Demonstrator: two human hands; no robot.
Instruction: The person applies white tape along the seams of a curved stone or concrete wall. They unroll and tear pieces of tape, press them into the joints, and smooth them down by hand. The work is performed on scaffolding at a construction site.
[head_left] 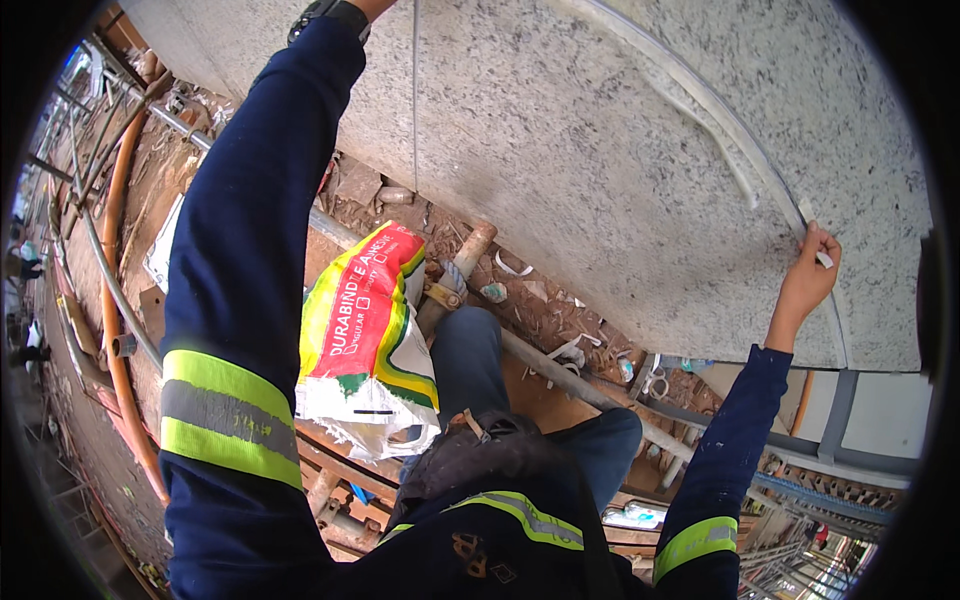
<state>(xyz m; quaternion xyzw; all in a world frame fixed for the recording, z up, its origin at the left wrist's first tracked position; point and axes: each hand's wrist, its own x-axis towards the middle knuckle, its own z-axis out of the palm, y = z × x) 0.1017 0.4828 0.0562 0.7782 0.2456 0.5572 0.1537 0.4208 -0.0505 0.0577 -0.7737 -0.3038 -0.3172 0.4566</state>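
Observation:
A grey speckled wall panel (600,130) fills the upper part of the head view. Along its curved seam runs a pale strip (700,90), and a loose-looking white length (735,165) lies beside it on the panel. My right hand (808,275) is closed at the lower part of this strip, fingertips pinched against the seam. A small white bit of what looks like tape (824,259) pokes out between its fingers. My left arm (265,200) reaches up past the top edge; only the wrist with a dark watch (330,15) shows, and the hand is out of sight.
An open yellow, red and white bag (365,340) stands by my left knee. Rusty scaffold pipes (560,370) cross below me, with rubble and scraps (530,290) behind them. An orange pipe (115,300) and poles rise at left. A grey metal frame (838,420) stands at right.

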